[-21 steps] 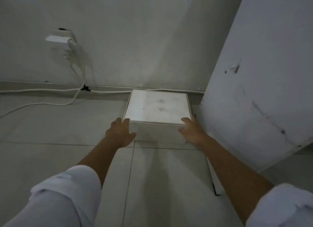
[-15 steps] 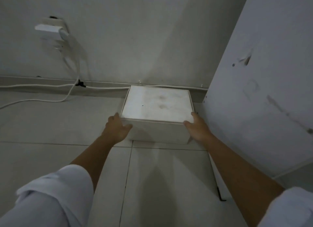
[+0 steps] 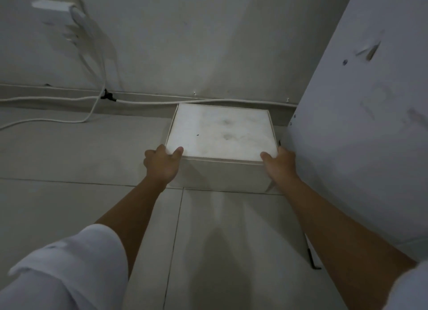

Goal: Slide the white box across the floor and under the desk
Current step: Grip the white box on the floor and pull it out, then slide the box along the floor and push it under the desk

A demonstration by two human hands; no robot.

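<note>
Head view | left hand point(image 3: 162, 165) and right hand point(image 3: 279, 162) clamp white box point(image 3: 221, 133) near corners, thumbs on lid | looks rigid, light, slides on floor point(image 3: 69, 154) tile | push low to avoid tipping

Both hands now grip the near corners of the white box point(image 3: 221, 133) more firmly than a moment ago. The left hand point(image 3: 162, 165) has its thumb hooked onto the lid, where earlier it only rested beside the corner. The right hand point(image 3: 280, 163) has slid from the front edge round to the right-hand corner, thumb on the lid.
</note>
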